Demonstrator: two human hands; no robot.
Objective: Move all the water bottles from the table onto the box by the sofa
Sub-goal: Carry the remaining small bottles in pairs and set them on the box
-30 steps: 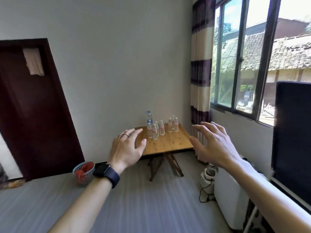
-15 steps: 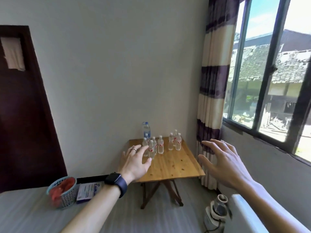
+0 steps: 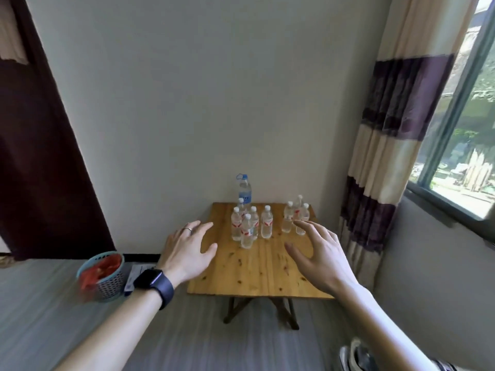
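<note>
**Several bottles on the table, both hands empty**

Several small water bottles (image 3: 267, 223) stand upright on the far half of the wooden table (image 3: 257, 271), in a tight group on the left and a smaller group of three near the right corner. A taller blue-capped bottle (image 3: 244, 190) stands behind them against the wall. The left hand (image 3: 187, 253) and the right hand (image 3: 318, 253) hover above the tabletop with fingers spread, gripping nothing and touching no bottle.

The small bottles look like thin clear plastic and seem to be filled. Each is probably light, smooth and a little yielding under a squeeze. The red-labelled middle of the body seems the surest place to hold, since a grip near the cap would let the bottle swing. The taller bottle is likely heavier and may want a hand to itself.

Crowding is the main obstacle, because the left group stands nearly shoulder to shoulder and fingers reaching in could topple a neighbour. The outer bottles look easiest to take first.

A basket (image 3: 107, 277) with red contents sits on the floor to the left, and a striped curtain (image 3: 380, 156) hangs just beside the table's right edge. Neither the box nor the sofa is in view.
</note>
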